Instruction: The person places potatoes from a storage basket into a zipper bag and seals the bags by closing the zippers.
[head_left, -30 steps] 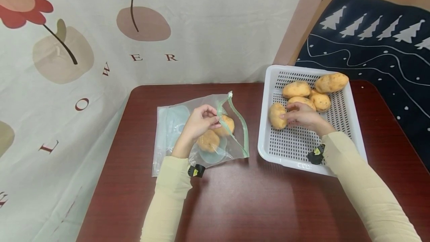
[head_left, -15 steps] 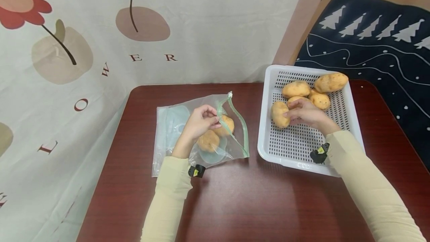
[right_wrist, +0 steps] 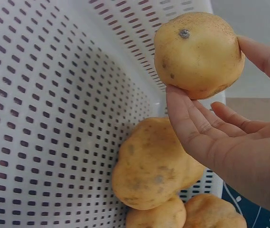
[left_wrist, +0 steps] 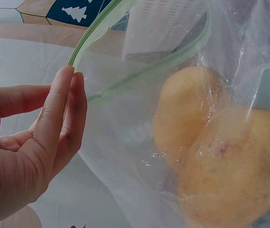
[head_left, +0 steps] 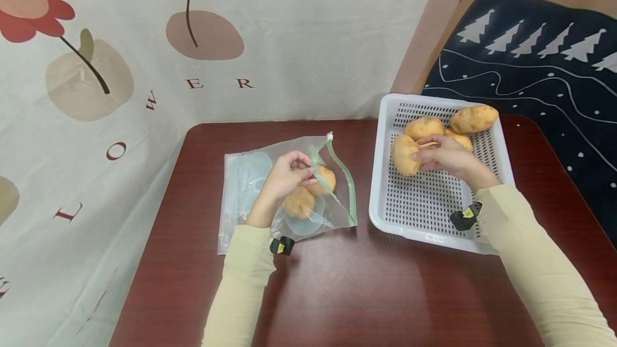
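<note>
My left hand (head_left: 287, 175) pinches the green zip edge of a clear zip bag (head_left: 236, 197), keeping its mouth raised and parted. Two potatoes lie inside the bag, one (left_wrist: 234, 161) overlapping the other (left_wrist: 180, 99) in the left wrist view. Over the white basket, my right hand (head_left: 450, 158) grips a potato (right_wrist: 199, 54) between thumb and fingers. In the right wrist view that potato is held above the others, with a dark spot on its skin. Several more potatoes (right_wrist: 146, 161) lie in the basket, partly hidden behind the right hand in the head view.
The slotted white basket (head_left: 377, 197) stands on the right of the dark red table (head_left: 337, 293), its wall between the bag and the potatoes. A printed pale cloth (head_left: 308, 42) hangs behind the table, with a navy tree-patterned cloth (head_left: 520, 79) at the right.
My right hand and its potato have shifted right and slightly toward the back of the basket, now covering more of the other potatoes. The left hand and bag have stayed still.
</note>
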{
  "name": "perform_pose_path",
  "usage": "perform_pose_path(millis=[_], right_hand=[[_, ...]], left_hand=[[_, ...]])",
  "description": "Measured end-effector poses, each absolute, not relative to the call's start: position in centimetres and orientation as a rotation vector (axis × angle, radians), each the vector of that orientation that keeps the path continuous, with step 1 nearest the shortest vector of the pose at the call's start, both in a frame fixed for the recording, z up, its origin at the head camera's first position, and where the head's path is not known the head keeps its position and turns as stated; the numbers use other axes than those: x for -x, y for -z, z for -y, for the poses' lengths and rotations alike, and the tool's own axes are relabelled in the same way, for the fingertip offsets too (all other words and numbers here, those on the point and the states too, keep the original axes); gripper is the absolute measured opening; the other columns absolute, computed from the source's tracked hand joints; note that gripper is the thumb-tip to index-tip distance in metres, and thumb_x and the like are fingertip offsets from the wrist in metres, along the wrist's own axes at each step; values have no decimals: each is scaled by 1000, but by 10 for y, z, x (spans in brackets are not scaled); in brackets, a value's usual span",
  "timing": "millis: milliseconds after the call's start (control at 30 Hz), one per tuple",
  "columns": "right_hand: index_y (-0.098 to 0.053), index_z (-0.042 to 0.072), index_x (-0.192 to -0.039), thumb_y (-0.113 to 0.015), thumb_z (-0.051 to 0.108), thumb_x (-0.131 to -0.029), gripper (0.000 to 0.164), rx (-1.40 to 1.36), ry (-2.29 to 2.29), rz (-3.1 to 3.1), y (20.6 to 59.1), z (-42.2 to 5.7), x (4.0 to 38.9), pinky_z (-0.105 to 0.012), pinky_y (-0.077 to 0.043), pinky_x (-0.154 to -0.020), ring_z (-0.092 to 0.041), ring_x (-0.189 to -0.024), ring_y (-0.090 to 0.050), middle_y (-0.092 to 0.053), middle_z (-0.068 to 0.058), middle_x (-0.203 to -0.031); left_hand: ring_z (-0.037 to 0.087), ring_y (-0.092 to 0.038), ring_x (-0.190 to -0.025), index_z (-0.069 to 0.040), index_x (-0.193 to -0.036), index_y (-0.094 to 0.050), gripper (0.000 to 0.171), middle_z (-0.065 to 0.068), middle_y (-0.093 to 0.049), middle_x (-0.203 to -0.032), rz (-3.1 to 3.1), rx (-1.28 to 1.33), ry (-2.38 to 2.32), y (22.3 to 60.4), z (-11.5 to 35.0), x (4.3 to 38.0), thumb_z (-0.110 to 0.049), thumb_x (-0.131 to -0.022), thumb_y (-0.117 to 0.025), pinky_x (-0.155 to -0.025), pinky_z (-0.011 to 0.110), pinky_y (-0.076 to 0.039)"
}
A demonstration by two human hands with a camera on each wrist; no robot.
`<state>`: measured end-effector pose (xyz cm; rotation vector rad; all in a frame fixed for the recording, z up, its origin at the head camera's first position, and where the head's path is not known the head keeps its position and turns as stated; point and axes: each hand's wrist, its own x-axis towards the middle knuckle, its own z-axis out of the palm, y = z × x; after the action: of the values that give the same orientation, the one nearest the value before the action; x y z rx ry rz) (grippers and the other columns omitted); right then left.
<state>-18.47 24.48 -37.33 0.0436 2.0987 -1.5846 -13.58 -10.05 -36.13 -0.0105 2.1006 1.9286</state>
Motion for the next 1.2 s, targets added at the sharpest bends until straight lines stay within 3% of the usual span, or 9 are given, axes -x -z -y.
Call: perform_pose_path(millis=[300,567,1200], right_hand=[[-22,-5,-135,-66,13,-84,70,-71,1579,-2145,357,-241,184,-37,-55,-84,-10,-82,-60,-51,-7,-103],[-28,-1,-134,-67,15,-83,66,-39,1544,-2240,342,-239,186,-31,-56,-80,-9,-84,-58,-49,-11,-111],[-37,0,-129,-69,10,-81,58,28,1598,-2239,317,-222,185,-31,-57,-80,-11,-87,-58,-50,-11,-111]], left_hand=[[15,-59,-67,9,-93,-49,10,12,-49,-83,-2113,17,-1917,362,101,136,11,-84,-54,-72,29,-59],[15,-59,-66,9,-92,-49,10,11,-48,-82,-2102,21,-1929,364,101,137,11,-84,-54,-72,29,-59],[14,-58,-66,10,-92,-49,9,11,-49,-81,-2098,17,-1936,362,100,136,11,-85,-54,-71,28,-59]])
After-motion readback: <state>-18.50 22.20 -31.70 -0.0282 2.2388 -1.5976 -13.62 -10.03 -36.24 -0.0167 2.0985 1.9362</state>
